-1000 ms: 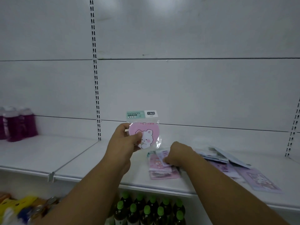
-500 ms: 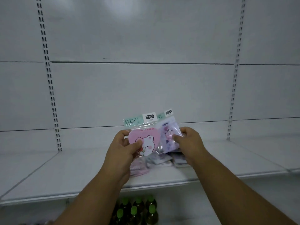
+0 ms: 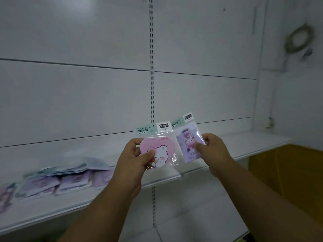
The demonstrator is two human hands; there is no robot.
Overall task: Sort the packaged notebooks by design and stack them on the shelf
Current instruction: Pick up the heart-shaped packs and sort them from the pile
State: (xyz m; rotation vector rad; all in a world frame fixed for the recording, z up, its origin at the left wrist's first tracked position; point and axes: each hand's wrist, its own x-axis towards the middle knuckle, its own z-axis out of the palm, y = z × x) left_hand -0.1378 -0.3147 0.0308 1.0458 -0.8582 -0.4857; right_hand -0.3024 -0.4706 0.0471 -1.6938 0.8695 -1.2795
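Note:
My left hand (image 3: 134,158) grips a packaged pink heart-shaped notebook (image 3: 163,149) with a white bear on it, thumb across its front. Beside it, my right hand (image 3: 212,150) holds a packaged purple rectangular notebook (image 3: 187,143) by its right edge. Both packs are held upright in the air in front of the white shelf (image 3: 244,145), side by side, their clear wrappers touching. Several more packaged notebooks (image 3: 57,180) lie in a blurred loose row on the shelf at the left.
The white back wall has a slotted upright (image 3: 151,84) in the middle. A yellow box (image 3: 288,180) stands under the shelf at the right. A lower white shelf (image 3: 192,219) shows between my forearms. A coiled cable (image 3: 298,39) hangs on the right wall.
My view has swung right, so the notebook pile now lies far left. My right hand picked the purple notebook off the pile and holds it up next to the pink heart one.

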